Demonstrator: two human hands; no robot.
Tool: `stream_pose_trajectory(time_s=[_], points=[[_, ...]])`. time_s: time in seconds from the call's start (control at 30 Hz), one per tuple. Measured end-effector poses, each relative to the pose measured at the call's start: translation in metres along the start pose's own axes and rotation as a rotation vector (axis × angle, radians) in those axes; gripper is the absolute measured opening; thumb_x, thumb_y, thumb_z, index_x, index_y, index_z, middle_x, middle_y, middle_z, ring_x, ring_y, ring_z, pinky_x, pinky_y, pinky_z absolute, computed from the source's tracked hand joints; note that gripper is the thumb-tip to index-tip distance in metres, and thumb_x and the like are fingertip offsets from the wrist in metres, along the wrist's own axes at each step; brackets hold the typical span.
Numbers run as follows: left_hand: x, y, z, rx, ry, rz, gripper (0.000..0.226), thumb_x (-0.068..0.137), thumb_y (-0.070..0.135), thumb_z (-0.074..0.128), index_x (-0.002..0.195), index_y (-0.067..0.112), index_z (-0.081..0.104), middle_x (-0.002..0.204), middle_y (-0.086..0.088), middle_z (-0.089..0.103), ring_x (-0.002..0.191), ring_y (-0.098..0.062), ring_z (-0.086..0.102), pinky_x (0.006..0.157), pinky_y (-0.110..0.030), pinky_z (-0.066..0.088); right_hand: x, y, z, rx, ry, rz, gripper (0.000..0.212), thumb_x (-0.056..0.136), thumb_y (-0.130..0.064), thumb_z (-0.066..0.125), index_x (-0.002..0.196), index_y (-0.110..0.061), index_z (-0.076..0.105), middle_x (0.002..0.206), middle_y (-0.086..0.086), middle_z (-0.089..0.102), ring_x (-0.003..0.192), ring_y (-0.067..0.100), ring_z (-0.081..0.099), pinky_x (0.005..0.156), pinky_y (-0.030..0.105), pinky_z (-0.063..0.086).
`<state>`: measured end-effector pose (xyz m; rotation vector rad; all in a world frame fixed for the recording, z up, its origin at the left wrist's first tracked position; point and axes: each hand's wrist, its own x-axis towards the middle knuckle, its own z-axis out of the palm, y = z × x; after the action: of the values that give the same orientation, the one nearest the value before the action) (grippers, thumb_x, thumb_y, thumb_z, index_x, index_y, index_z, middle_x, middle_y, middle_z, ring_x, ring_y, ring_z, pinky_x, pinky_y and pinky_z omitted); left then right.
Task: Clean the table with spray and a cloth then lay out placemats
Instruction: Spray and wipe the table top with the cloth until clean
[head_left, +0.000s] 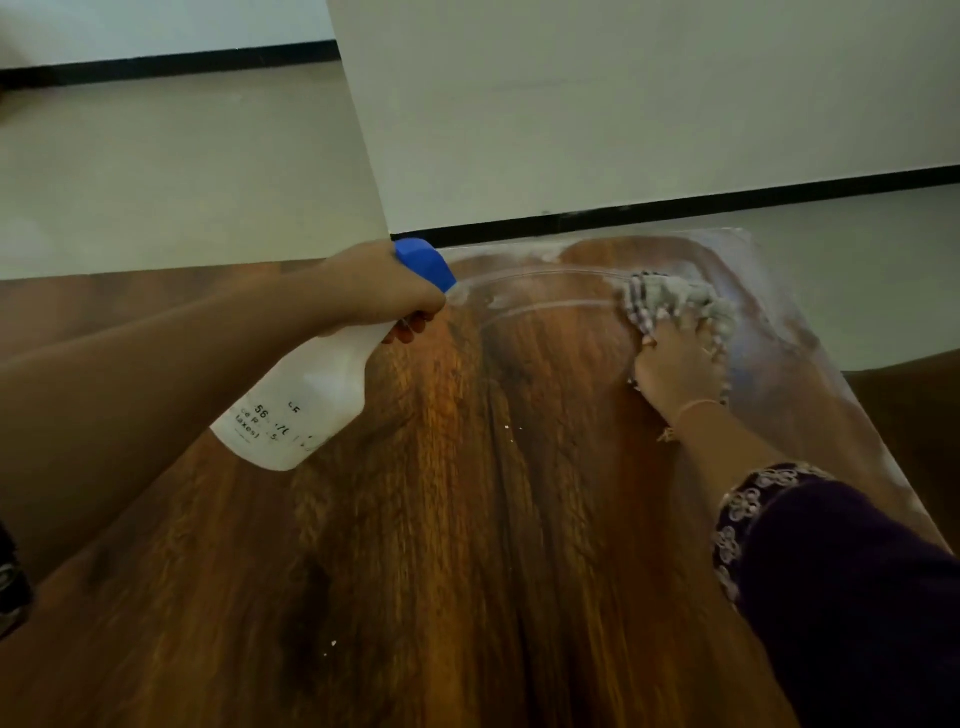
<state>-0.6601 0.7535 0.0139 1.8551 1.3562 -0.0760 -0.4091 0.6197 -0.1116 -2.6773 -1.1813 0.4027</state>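
- Spreading from the near edge out past both sets of fingers: one glossy brown wood-grain table (441, 571), carrying a few white specks nearer than the fingers.
- Reaching in from the near right in a dark embroidered sleeve (810, 561): the right hand (675, 364), fingers curling down onto one grey checked cloth (675, 301) and pressing it flat to the table, most of it bunching just beyond the fingertips.
- Curving leftward from the cloth toward the other hand: pale wet streaks (540, 291).
- Gripping the neck of one white spray bottle (306, 395), well left of the cloth: the left hand (384, 286), fingers wrapping tight below the blue spray head (423, 262), bottle tilting above the table.
- Hiding the trigger behind those fingers; showing only smudged, unreadable print on the bottle.
- Lying beyond all fingertips: pale floor, a white wall (623, 104) with a black skirting strip.
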Motion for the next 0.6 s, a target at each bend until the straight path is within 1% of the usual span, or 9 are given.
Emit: stream_pose_trajectory(time_s=[0.07,0.13,0.17,0.3,0.37,0.43,0.5,0.53,0.6], points=[[-0.001,-0.008,-0.003,-0.007,0.004,-0.014,0.01,0.08,0.018,0.06,0.078,0.008,0.063,0.067,-0.004,0.066,0.06,-0.013,0.065,0.05,-0.022,0.044,-0.007,-0.032,0.01,-0.006,-0.031,-0.154,0.046,0.088,-0.008,0.041,0.134,-0.011,0.043,0.156,0.014,0.022,0.144,0.036,0.017,0.116,0.056,0.015],[-0.004,-0.013,-0.004,-0.01,-0.006,-0.006,0.012,0.081,0.018,0.059,0.079,0.008,0.064,0.068,-0.005,0.065,0.059,-0.013,0.064,0.048,-0.021,0.045,-0.016,-0.067,0.018,0.044,-0.108,-0.299,0.042,0.086,-0.004,0.039,0.127,-0.01,0.047,0.15,0.016,0.031,0.139,0.038,0.028,0.114,0.057,0.024],[-0.006,-0.014,-0.003,-0.012,-0.006,-0.006,0.012,0.082,0.018,0.058,0.079,0.008,0.063,0.068,-0.005,0.065,0.058,-0.013,0.064,0.046,-0.02,0.045,-0.02,-0.083,0.022,0.058,-0.14,-0.357,0.042,0.087,-0.003,0.039,0.127,-0.01,0.048,0.15,0.015,0.033,0.138,0.037,0.031,0.112,0.056,0.027],[-0.012,-0.014,-0.004,-0.031,-0.006,-0.015,0.013,0.084,0.014,0.056,0.074,0.008,0.062,0.067,-0.006,0.064,0.053,-0.011,0.063,0.042,-0.019,0.046,-0.049,-0.132,0.033,0.024,-0.201,-0.562,0.046,0.089,-0.005,0.04,0.134,-0.012,0.046,0.149,0.01,0.035,0.135,0.032,0.034,0.111,0.051,0.03],[-0.016,-0.01,-0.006,-0.037,-0.016,-0.008,0.015,0.085,0.013,0.056,0.073,0.005,0.062,0.07,-0.008,0.064,0.056,-0.014,0.064,0.049,-0.024,0.049,-0.077,-0.146,0.042,-0.013,-0.209,-0.697,0.05,0.09,-0.011,0.041,0.14,-0.017,0.041,0.155,0.007,0.026,0.141,0.032,0.025,0.113,0.052,0.025],[-0.022,-0.006,-0.009,-0.056,-0.01,0.003,0.016,0.085,0.01,0.056,0.072,0.004,0.062,0.071,-0.011,0.064,0.058,-0.017,0.063,0.056,-0.027,0.051,-0.108,-0.152,0.053,-0.059,-0.214,-0.837,0.053,0.091,-0.016,0.041,0.145,-0.019,0.036,0.159,0.005,0.017,0.145,0.031,0.013,0.116,0.054,0.015],[-0.028,-0.003,-0.011,-0.069,-0.001,0.023,0.017,0.084,0.006,0.055,0.069,0.003,0.06,0.067,-0.011,0.063,0.05,-0.013,0.062,0.047,-0.021,0.05,-0.128,-0.143,0.061,-0.066,-0.21,-0.912,0.054,0.094,-0.017,0.039,0.147,-0.018,0.033,0.16,0.006,0.017,0.147,0.029,0.01,0.117,0.051,0.007],[-0.031,-0.002,-0.012,-0.071,-0.006,0.028,0.018,0.085,0.005,0.055,0.067,0.003,0.06,0.066,-0.011,0.061,0.046,-0.01,0.061,0.042,-0.018,0.047,-0.133,-0.134,0.063,-0.057,-0.185,-0.926,0.053,0.095,-0.018,0.038,0.147,-0.018,0.033,0.159,0.007,0.018,0.147,0.028,0.011,0.118,0.051,0.006],[-0.036,-0.003,-0.012,-0.066,-0.019,0.012,0.02,0.086,0.006,0.054,0.067,0.004,0.059,0.065,-0.01,0.06,0.043,-0.008,0.06,0.038,-0.015,0.044,-0.13,-0.109,0.062,-0.024,-0.119,-0.908,0.051,0.095,-0.017,0.039,0.146,-0.019,0.035,0.158,0.005,0.022,0.147,0.026,0.013,0.119,0.051,0.008]])
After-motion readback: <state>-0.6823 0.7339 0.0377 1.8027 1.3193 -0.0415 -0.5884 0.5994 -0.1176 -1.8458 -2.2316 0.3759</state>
